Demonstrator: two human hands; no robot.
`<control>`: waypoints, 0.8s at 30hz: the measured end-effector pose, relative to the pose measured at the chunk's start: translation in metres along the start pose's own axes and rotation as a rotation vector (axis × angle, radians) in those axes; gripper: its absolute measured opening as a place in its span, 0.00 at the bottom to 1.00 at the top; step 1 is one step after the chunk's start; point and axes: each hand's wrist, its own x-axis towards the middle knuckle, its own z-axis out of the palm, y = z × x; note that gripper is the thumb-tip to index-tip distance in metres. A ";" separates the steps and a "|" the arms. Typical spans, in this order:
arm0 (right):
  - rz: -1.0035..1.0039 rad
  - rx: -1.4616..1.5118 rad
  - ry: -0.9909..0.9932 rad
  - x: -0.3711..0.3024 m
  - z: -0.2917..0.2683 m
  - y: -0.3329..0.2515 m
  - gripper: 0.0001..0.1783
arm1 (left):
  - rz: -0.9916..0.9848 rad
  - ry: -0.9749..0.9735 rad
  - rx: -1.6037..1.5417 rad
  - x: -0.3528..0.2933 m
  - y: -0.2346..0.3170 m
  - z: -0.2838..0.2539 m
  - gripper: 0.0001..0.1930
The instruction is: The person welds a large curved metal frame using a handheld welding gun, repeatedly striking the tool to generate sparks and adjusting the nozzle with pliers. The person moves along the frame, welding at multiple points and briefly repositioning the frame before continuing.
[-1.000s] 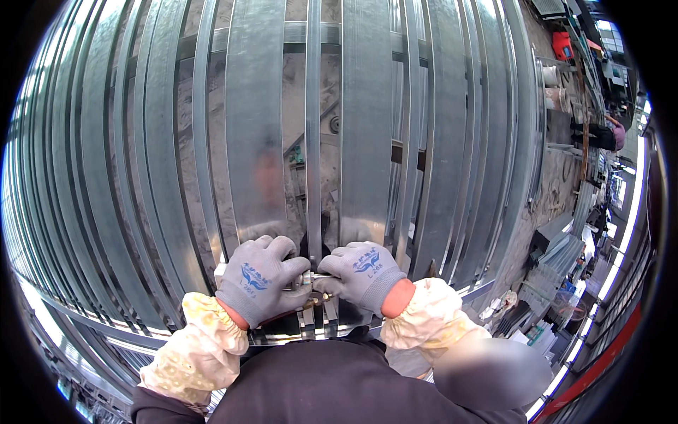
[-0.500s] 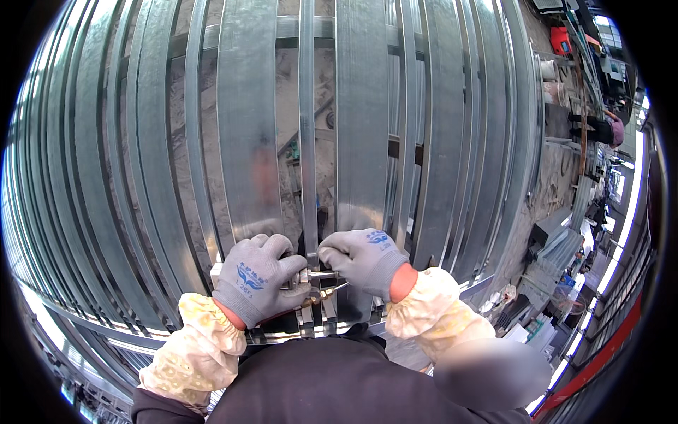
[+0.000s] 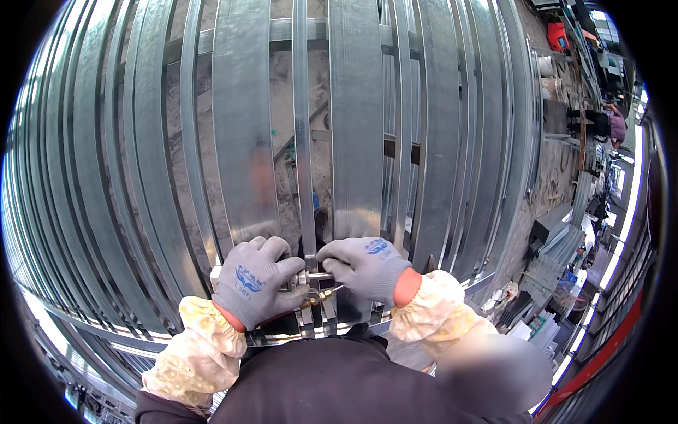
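Note:
Both my hands wear grey knitted gloves with blue prints, and patterned cream sleeve covers reach down to the wrists. My left hand (image 3: 256, 280) is curled round a metal tool with brass fittings (image 3: 318, 297), mostly covered by the glove. Close on its right, my right hand (image 3: 365, 266) has its fingers bent together at the right end of the tool's short metal rod (image 3: 316, 277); what sits between the fingertips is hidden. Under the hands run long flat galvanized metal bars (image 3: 242, 134) and a narrower bar (image 3: 302, 141), reaching away from me.
Crossbars (image 3: 304, 30) join the long bars, with dusty ground visible in the gaps. On the right stand white buckets (image 3: 546, 66) and a red object (image 3: 557, 35). Stacked metal sheets (image 3: 558, 247) lie nearby. Another person (image 3: 613, 126) is farther off at the right.
My right hand has shifted slightly down and its fingers have turned a little at the rod. The left hand keeps its hold. The view has moved slightly, and the distant person's posture has changed.

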 end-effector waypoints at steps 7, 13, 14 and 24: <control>-0.046 -0.095 -0.125 -0.025 -0.027 0.010 0.16 | -0.001 0.002 -0.017 0.002 0.000 0.001 0.18; -0.204 -0.205 -0.037 -0.021 -0.013 0.022 0.13 | -0.014 -0.018 -0.019 0.005 0.000 0.001 0.17; -0.205 -0.189 -0.028 -0.021 -0.012 0.024 0.13 | -0.012 -0.014 -0.017 0.005 0.000 0.001 0.17; -0.208 -0.095 0.003 -0.019 -0.012 0.025 0.10 | -0.034 -0.054 0.000 0.008 -0.001 0.002 0.18</control>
